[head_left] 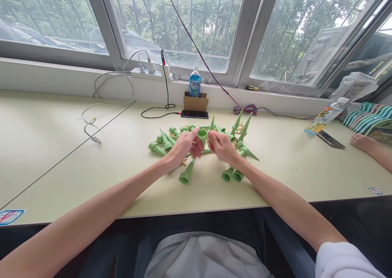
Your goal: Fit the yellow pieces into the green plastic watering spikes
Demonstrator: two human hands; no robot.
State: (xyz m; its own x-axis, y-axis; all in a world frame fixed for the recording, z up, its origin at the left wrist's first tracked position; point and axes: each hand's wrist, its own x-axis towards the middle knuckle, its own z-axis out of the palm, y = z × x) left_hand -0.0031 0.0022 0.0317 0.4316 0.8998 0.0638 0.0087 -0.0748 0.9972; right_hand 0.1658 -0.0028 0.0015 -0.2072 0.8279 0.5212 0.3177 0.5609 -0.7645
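The right sleeve (346, 261) is white, the creased torso clothing (205, 256) light grey.

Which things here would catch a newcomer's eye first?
First, green plastic cones strewn at centre, one held open end up in the left hand, the right hand beside it. Behind them, a blue-labelled plastic bottle rises above a brown cardboard box. Far right, curved pastel pieces stand near another person's hand.

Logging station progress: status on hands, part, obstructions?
Left hand holding green plastic spike, open end up. Right hand close beside it, any grip hidden. Loose green spikes around both hands, might crowd the work.
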